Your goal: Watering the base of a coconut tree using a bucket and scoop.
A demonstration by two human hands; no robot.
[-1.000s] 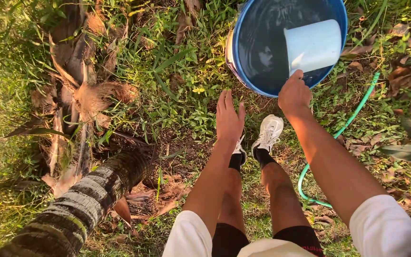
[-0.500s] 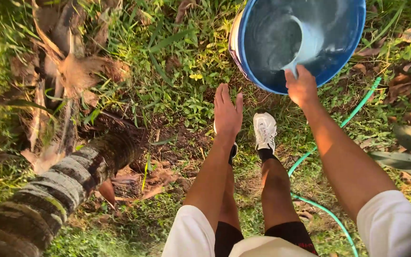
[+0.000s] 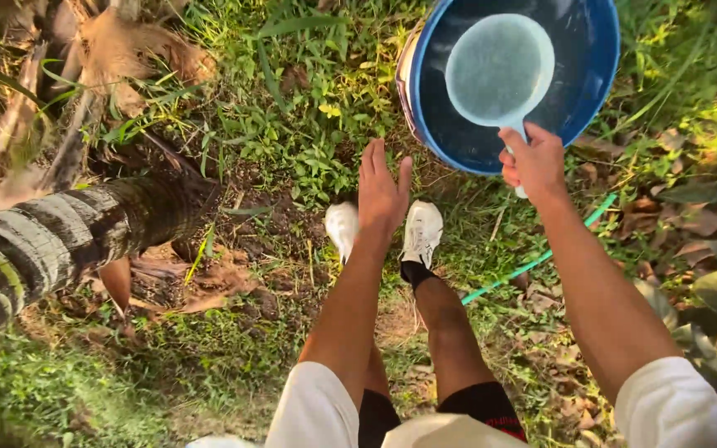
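Gripping the handle of a pale blue dipper (image 3: 499, 70) with the right hand (image 3: 534, 162), its bowl over a blue bucket (image 3: 592, 79). Left hand (image 3: 381, 192) released, fingers spread above white shoes (image 3: 421, 234). Green hose (image 3: 541, 259) across grass; palm trunk (image 3: 68, 236) left.

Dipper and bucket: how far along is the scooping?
Done: the right hand grips the handle of the pale dipper, which is over the blue bucket. In hand: the dipper faces up with water in it. Left: nothing is poured yet; the left hand is open and empty above the white shoes, beside the palm trunk.
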